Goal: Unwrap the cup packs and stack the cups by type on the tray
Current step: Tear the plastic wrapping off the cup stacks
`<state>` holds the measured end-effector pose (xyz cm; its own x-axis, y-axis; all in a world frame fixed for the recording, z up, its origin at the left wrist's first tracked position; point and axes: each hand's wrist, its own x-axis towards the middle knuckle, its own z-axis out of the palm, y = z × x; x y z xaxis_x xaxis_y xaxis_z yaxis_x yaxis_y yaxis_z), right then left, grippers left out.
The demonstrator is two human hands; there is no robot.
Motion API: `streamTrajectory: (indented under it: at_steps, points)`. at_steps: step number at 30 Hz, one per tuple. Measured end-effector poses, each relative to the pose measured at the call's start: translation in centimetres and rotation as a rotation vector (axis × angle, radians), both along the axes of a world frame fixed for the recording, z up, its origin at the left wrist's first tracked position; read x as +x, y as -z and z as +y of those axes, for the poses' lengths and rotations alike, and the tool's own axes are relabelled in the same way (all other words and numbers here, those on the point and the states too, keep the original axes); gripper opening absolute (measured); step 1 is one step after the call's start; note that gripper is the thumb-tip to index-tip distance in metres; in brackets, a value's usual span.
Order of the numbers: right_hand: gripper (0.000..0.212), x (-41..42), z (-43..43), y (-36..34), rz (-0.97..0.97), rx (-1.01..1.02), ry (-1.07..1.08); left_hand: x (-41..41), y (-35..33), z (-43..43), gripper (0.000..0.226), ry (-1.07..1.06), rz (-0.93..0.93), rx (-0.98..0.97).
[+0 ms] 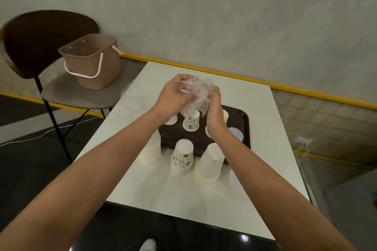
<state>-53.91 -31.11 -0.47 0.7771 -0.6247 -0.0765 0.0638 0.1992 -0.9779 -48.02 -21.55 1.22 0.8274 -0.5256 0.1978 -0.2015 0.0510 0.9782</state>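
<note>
**Clear wrap bunched in both hands above the tray**

The left hand (173, 96) and the right hand (215, 116) both curl their fingers round a wad of thin, glossy, see-through plastic wrap (196, 91), crinkled into a loose ball and held in the air over the far part of the tray (240, 117). The tray is dark, flat and round-cornered. On it stands an upside-down printed paper cup (191, 123), with plain white cups partly hidden by the hands, and a pale blue round one (236, 133) by the right rim.

Just in front of the tray, on the table (265, 189), stand three tapered, inverted stacks: a plain white stack (152, 149), a printed stack (182, 157) and another white stack (210, 161). The tabletop is smooth, white and square-edged. To the left, a brown perforated basket (91, 61) with a white handle sits on a grey-seated chair (67, 93). Behind runs a mottled grey wall (224, 16) with a yellow strip (306, 89) at its foot
</note>
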Motion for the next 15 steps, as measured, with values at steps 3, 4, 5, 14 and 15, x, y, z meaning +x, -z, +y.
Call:
streamTrajectory:
  at_steps: [3, 4, 5, 14, 15]
  points:
    - [0.037, 2.6, 1.2, -0.7, 0.006, -0.100, 0.028, 3.9, -0.6, 1.9, 0.035, -0.105, -0.009, -0.005]
    - [0.039, 3.4, 1.5, -0.7, 0.031, -0.129, 0.036, 5.2, -0.7, 2.6, 0.034, -0.145, -0.004, -0.014]
    - [0.036, 4.2, 1.6, -0.6, 0.048, -0.163, 0.035, 6.7, -0.6, 3.3, 0.034, -0.187, 0.006, -0.025]
    - [0.026, 9.1, 1.3, 1.2, 0.191, -0.369, 0.011, 15.6, 5.5, 7.7, 0.026, -0.383, -0.070, 0.451]
    - [0.026, 9.7, 1.3, 1.4, 0.213, -0.398, -0.011, 15.9, 6.3, 7.8, 0.026, -0.374, -0.104, 0.536]
